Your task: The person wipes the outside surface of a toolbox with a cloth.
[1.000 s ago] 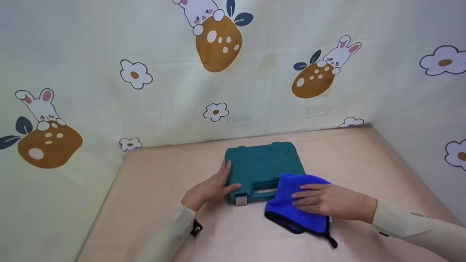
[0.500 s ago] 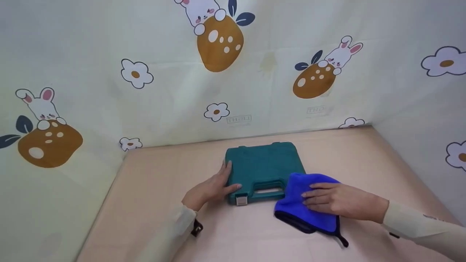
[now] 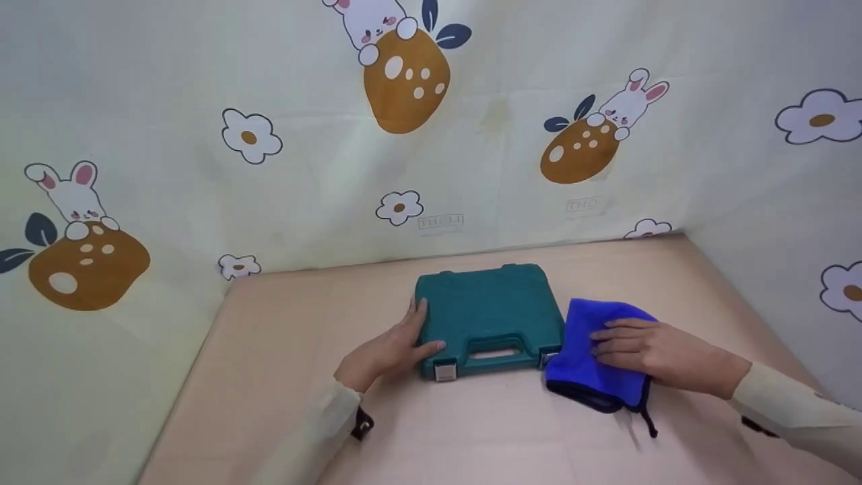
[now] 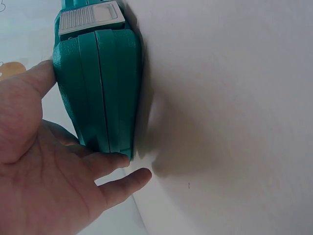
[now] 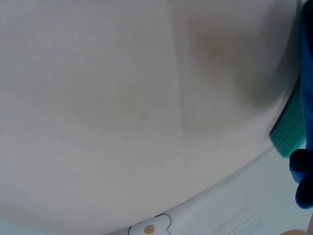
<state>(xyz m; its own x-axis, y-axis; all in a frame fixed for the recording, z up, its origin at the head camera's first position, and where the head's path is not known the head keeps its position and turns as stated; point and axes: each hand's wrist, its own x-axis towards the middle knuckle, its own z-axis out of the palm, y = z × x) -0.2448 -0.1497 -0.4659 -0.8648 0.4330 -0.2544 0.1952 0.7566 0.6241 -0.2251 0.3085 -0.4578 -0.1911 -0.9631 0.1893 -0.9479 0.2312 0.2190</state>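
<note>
A dark teal plastic carrying case (image 3: 488,303) lies flat, its handle and metal latches toward me. My left hand (image 3: 387,350) rests at its left side, fingers stretched along the edge and thumb on the lid near the left latch (image 3: 445,372). In the left wrist view the thumb (image 4: 41,78) touches one face, and the little finger stands off the case. My right hand (image 3: 653,350) holds a blue cloth (image 3: 592,350) with black edging, just right of the case; fingers lie over it and the thumb is hidden. The cloth's lower corner overlaps the right latch (image 3: 549,358).
The case lies on a peach-coloured covered table (image 3: 303,323). A pale curtain (image 3: 316,188) printed with rabbits and flowers rises behind it and at both sides. The cloth's black loop (image 3: 650,424) hangs over the table, its shadow apart from it.
My right hand has moved to the right with the blue cloth, off the front right corner of the case, uncovering most of it. The left hand and the case have stayed put.
</note>
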